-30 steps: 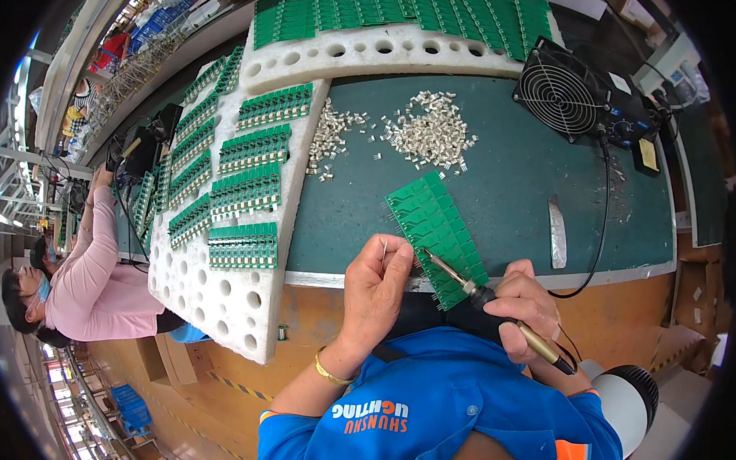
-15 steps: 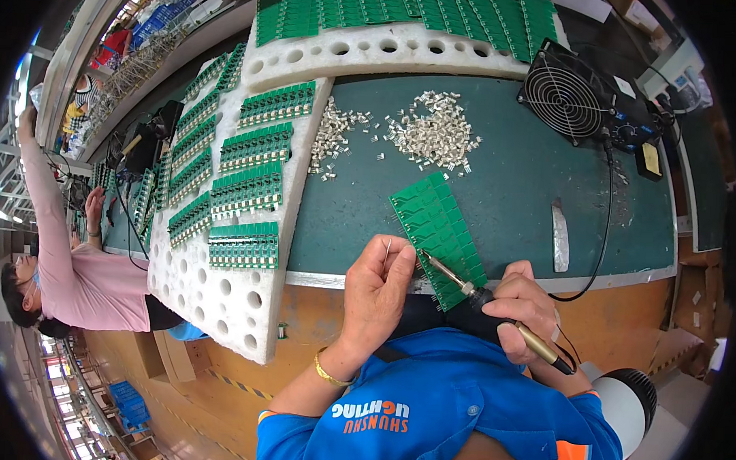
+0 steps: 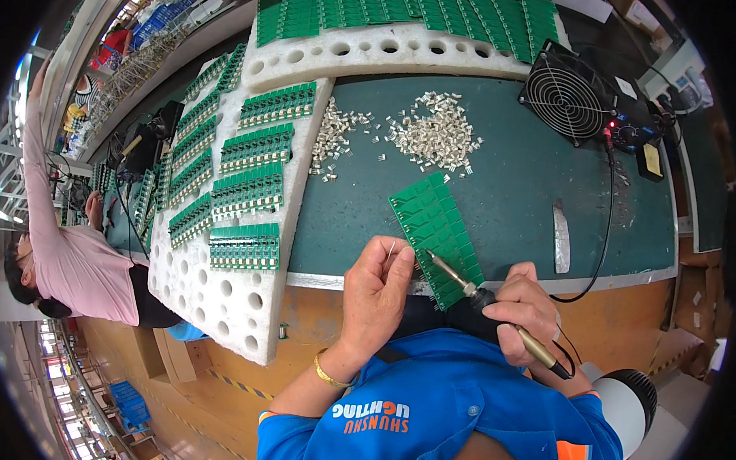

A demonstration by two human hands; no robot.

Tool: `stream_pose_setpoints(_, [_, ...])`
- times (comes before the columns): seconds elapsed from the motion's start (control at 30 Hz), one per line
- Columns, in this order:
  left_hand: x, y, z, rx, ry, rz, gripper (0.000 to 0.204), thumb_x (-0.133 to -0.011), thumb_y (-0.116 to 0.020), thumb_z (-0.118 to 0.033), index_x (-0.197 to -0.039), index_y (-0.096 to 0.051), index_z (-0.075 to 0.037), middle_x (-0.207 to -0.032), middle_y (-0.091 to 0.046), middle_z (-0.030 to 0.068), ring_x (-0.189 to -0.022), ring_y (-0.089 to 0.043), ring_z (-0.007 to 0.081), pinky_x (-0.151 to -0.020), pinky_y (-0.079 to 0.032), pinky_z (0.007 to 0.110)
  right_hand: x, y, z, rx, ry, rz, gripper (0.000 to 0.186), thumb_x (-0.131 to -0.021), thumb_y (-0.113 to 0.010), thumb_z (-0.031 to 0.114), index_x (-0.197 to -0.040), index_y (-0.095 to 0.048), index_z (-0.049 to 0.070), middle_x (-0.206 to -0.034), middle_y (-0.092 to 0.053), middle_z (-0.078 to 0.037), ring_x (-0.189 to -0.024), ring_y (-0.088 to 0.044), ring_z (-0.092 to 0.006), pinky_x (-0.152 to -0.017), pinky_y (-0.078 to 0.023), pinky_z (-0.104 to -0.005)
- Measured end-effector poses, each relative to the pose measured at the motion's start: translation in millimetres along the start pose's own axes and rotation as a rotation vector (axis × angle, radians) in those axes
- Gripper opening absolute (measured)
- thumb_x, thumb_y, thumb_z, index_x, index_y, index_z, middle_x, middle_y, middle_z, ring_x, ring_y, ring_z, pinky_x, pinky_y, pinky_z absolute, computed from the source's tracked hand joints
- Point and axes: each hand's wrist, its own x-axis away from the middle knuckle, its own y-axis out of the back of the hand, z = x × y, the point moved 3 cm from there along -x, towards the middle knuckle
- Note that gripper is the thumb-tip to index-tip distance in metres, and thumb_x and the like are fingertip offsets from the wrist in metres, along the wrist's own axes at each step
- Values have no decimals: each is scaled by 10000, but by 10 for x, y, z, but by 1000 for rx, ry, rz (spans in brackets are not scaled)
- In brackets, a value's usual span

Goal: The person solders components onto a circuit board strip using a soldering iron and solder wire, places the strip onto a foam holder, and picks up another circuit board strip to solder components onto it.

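My right hand [image 3: 521,307] is closed around a soldering iron [image 3: 481,296] with a gold-coloured handle end. Its metal tip rests at the left side of a green circuit board panel [image 3: 440,212], which lies tilted over the bench's front edge. At the panel's left edge is my left hand [image 3: 376,293], fingers pinched on a thin, pale solder wire [image 3: 391,250]. Whether these fingers also grip the panel is hidden. Small pins stick out along the panel's edges.
White foam trays [image 3: 280,251] carry rows of populated boards [image 3: 244,246]. Small white connectors [image 3: 434,133] lie in piles behind the panel. A fan [image 3: 566,95], a soldering station [image 3: 631,132] and a metal strip [image 3: 561,237] are on the right. A co-worker in pink [image 3: 83,269] is at left.
The iron's tip has shifted slightly to the right along the panel. A red light now shows on the soldering station. The co-worker at left has changed posture.
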Motion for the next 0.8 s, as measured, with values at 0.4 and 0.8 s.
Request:
stream_pose_setpoints(0.4, [-13,52,24,30,22,7,133,-1009,-547,-137,-990,-567,-7,-779,-556,-43,-693,-443,9,-577,-363,184,-24,32,17,-46,-15,-21,174,-851,-599,137,-980,-641,28,-712,-560,-56,-586,-506,-193,-653,-399,-380])
stream_pose_setpoints(0.8, [8,61,26,20,-15,-7,121,-1005,-556,-131,-979,-573,-13,-734,-526,-55,-649,-409,5,-542,-341,187,-56,-48,4,-54,-42,40,194,-797,-609,88,-977,-652,29,-743,-580,-64,-614,-525,-207,-671,-412,-387])
